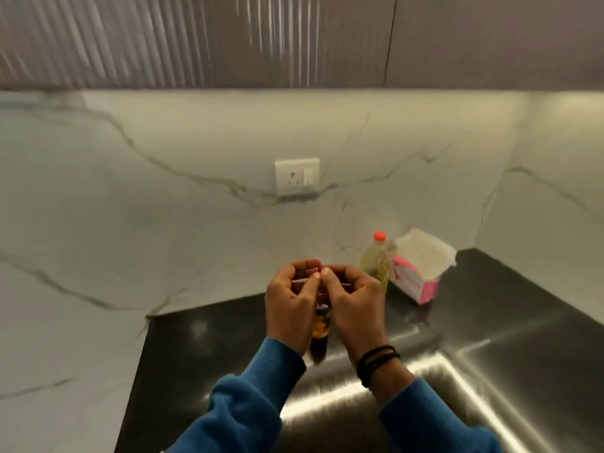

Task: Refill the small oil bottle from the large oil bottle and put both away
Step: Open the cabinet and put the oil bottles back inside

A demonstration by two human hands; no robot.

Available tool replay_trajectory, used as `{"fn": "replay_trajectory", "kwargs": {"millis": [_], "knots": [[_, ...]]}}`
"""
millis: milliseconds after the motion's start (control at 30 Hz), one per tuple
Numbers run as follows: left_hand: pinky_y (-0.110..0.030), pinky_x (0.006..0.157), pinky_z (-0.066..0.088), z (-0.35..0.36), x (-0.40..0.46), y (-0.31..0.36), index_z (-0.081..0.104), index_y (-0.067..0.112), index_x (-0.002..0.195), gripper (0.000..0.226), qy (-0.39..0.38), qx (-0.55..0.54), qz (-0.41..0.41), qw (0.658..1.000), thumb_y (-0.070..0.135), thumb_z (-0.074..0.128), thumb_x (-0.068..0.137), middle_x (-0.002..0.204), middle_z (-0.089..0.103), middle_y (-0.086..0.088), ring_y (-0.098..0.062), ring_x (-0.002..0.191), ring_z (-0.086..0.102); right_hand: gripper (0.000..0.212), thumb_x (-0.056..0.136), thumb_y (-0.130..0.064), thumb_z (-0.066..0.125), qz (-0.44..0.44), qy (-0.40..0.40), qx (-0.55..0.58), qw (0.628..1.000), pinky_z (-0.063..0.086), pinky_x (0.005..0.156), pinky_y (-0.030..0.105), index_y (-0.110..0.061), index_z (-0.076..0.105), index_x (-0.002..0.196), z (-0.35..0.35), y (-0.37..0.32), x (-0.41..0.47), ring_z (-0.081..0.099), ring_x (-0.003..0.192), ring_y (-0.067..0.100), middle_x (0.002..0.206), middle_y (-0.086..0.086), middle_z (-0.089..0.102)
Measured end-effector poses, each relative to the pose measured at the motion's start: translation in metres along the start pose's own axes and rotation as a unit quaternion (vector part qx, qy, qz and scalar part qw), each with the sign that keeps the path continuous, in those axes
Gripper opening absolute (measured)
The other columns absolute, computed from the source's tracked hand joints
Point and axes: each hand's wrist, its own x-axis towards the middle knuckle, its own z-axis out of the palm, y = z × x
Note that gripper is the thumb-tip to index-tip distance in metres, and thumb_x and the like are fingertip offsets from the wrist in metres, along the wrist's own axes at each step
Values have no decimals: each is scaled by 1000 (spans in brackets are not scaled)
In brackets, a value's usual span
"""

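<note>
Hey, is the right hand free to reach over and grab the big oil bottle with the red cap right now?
Probably not yet. The right hand and left hand are both busy at the small bottle. The big oil bottle stands just behind, with nothing between.

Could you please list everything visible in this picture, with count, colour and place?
Small bottle: one, dark with amber contents, on the counter between both hands, mostly hidden.
Large bottle: one, clear with yellow oil and a red cap, upright at the back of the counter.
Box: one, pink and white, open, right beside the large bottle.
Counter: one, dark, glossy.
Socket: one, white, on the marble wall.
Cabinets: grey-brown, above the wall.
Bands: black, on the right wrist.
Sleeves: two, blue.
Left hand: curled at the small bottle's top.
Right hand: the same, thumbs meeting.
</note>
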Motion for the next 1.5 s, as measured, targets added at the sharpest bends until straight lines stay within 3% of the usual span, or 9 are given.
{"fn": "replay_trajectory", "kwargs": {"millis": [100,300,467,633,767,933,1133,1400,1500], "knots": [[-30,70,59,21,21,45,69,24,99,20,20,54,106,993,5,64,94,92,72,6,-9,82,70,11,92,-14,65,-97,-2,-27,995,61,71,30,-20,74,90,-12,-43,30,71,78,9,84,-4,74],[-19,77,52,45,54,139,72,25,94,8,70,112,270,954,29,66,95,96,73,9,-9,90,67,14,89,-24,70,-255,40,4,966,46,64,5,-26,69,102,-26,-136,70,63,89,-5,102,-9,67],[-40,81,59,52,65,185,72,22,92,31,92,-36,125,987,53,68,88,94,75,3,-19,92,70,26,85,-31,75,-262,78,46,961,50,66,7,-21,66,107,-23,-174,93,64,85,0,103,-7,68],[-34,78,59,53,64,194,68,19,97,33,118,-166,44,978,50,73,85,101,73,0,-20,96,69,28,80,-33,80,-143,79,146,976,61,79,39,-22,65,101,-11,-174,105,71,78,12,93,-7,70],[-34,74,58,48,66,187,65,16,105,37,136,-231,-23,963,43,78,83,103,69,-3,-22,95,67,36,76,-26,84,-29,72,253,964,62,76,35,-18,59,100,-5,-177,108,73,76,18,94,7,70],[-34,80,57,41,72,195,63,17,117,26,92,-269,5,959,33,65,96,114,72,-4,-24,106,69,63,70,-21,89,73,12,397,915,61,79,36,-12,51,119,1,-185,107,74,84,24,103,15,68],[-31,77,52,43,67,195,62,23,117,25,104,-232,12,967,39,60,98,117,71,1,-19,102,66,61,73,-18,86,70,9,441,895,61,80,36,-9,54,124,2,-189,108,72,91,26,103,11,71],[-35,76,56,21,15,214,65,20,119,30,47,-222,-34,973,39,63,96,105,77,-1,-25,102,69,29,76,-24,83,-77,3,302,950,59,67,26,-13,73,101,-28,-211,67,72,85,11,95,0,75],[-32,70,59,-1,-17,236,72,13,101,31,19,-81,-36,996,42,62,96,90,79,-5,-22,86,73,21,77,-23,82,-120,11,279,953,60,68,29,-14,73,94,-34,-219,41,71,78,9,89,0,76]]}}
